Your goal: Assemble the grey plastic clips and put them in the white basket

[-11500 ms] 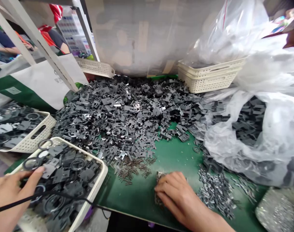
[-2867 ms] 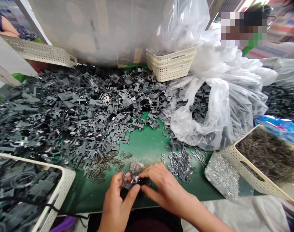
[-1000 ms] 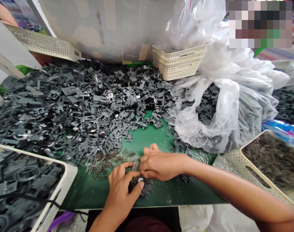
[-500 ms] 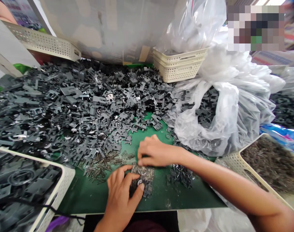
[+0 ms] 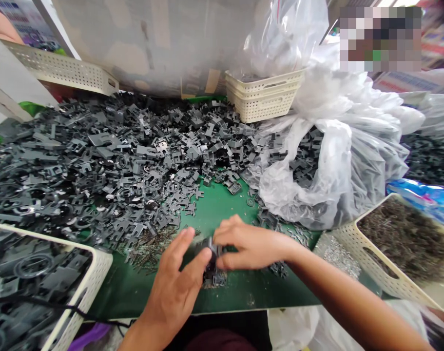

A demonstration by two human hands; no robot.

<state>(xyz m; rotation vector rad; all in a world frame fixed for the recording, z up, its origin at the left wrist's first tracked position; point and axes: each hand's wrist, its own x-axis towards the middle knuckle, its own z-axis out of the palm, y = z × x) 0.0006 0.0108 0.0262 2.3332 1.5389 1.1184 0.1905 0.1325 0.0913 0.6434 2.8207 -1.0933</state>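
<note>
Right hand (image 5: 253, 246) moved onto one dark grey plastic part (image 5: 211, 256), seemingly pinching it; left hand (image 5: 174, 278) open, fingers spread just beside it.

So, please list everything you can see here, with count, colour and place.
Flat dark plastic parts: many, dark grey, heaped on mat.
Green work mat: one, green, under the heap.
Clear plastic bag of parts: one, transparent, right of heap.
Stacked perforated baskets: at least two, cream, behind heap.
Perforated basket of dark pieces: one, cream, lower right.
Perforated basket of black parts: one, cream, lower left.
Left hand: one, at a small dark part.
Right hand: one, at the same part.
</note>
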